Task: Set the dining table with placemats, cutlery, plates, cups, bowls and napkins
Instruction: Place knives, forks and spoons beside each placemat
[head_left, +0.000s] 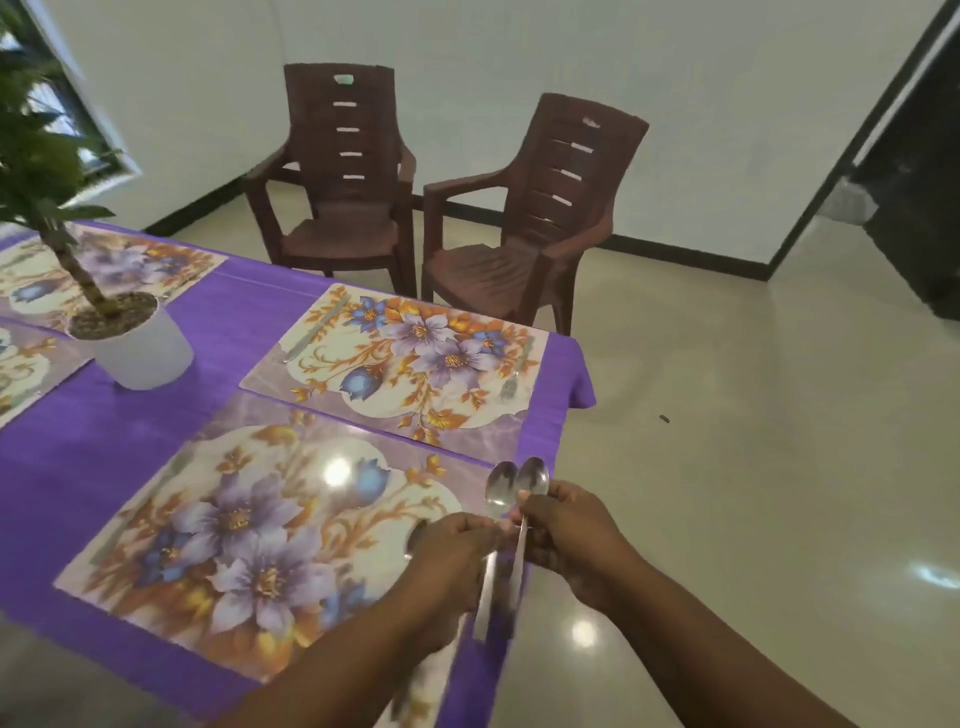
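The cutlery step is in hand. Both hands are working close together over the right edge of the near floral placemat of glossy plastic, printed with purple and orange flowers (249, 525), which is lying on the purple tablecloth (228, 317). The right hand (563, 535) is gripping the pair of polished steel spoons (514, 486) by their necks, bowls side by side and pointing away, handles running down between the two hands. The left hand (454, 545) is curling its fingers round a further piece of steel cutlery (415, 538) — only a blurred tip is showing past the knuckles, so its kind cannot be told.

The far floral placemat (405, 358) is already carrying a steel knife (311, 332) along its left edge and a steel fork (511, 384) near its right edge. More placemats are lying at the left, round a white pot holding a green plant (137, 343). No plates, cups, bowls or napkins are showing, so the task is judged to be at an early stage.

The next move is judged to call for separating one spoon from the pair and laying it straight along the near placemat's right side — without the second spoon slipping.

No brand, label or writing is readable anywhere.
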